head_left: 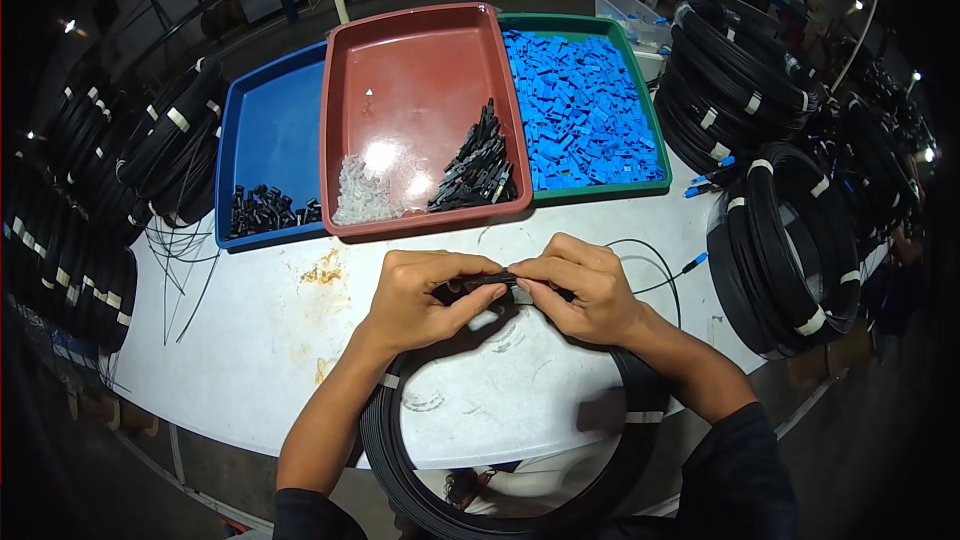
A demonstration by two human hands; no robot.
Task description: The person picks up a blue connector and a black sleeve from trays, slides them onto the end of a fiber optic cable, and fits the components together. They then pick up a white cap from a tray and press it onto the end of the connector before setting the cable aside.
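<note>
My left hand [436, 290] and my right hand [580, 290] meet above the white table, fingertips pinched on a small slim black connector part [503, 278]. The fingers cover most of it, so its exact shape is hidden. Below both hands lies a coil of black cable [640, 440], wrapped in places with white tape and reaching past the table's front edge. To the right of my right hand, a thin loop of black cable ends in a blue connector [694, 263].
Behind my hands stand a blue tray [270, 130] with black caps, a red tray [420, 60] with clear and black pieces, and a green tray [655, 155] of blue connectors. Taped cable coils [790, 240] stack up at right, more coils [70, 250] at left.
</note>
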